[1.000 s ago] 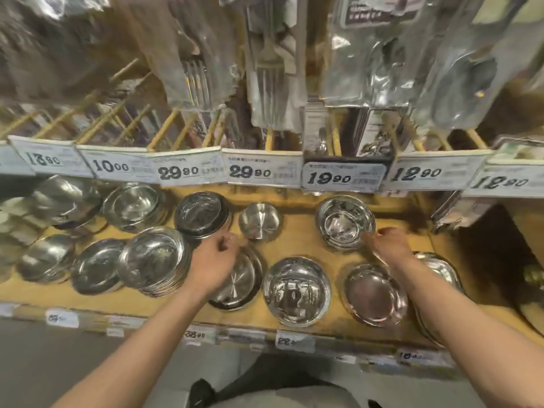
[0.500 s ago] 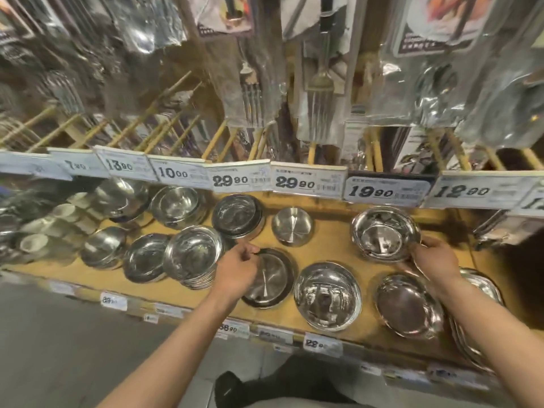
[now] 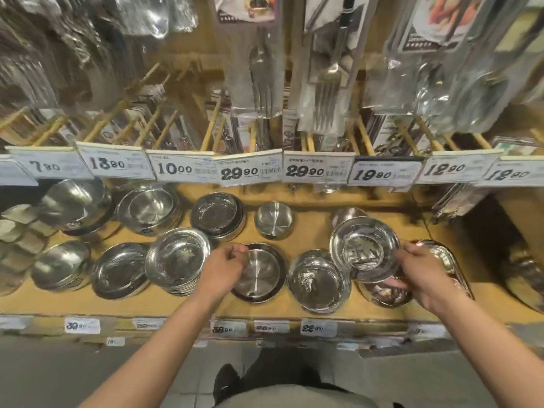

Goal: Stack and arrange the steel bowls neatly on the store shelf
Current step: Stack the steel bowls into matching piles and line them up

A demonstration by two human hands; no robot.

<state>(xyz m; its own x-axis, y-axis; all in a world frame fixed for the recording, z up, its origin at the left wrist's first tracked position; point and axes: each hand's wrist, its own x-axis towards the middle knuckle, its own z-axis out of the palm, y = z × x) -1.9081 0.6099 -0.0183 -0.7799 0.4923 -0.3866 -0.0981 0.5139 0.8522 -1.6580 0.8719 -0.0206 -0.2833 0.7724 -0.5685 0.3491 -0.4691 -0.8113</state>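
- My right hand grips a steel bowl, tilted above the wooden shelf.
- My left hand pinches a shallow dish's rim.
- Far-left bowls blur; hanging cutlery packs smear above.

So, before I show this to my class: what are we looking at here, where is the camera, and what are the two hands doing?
No machine here: a person wears a camera on the head, looking down at their own bare arms. In front is a wooden store shelf with steel bowls and dishes in rows, price tags above, and packed cutlery hanging higher up. The right hand holds a shiny bowl by its rim, lifted and tilted above a dish on the shelf. The left hand, fingers curled, is at the rim of a shallow dish; whether its grip has closed is unclear.
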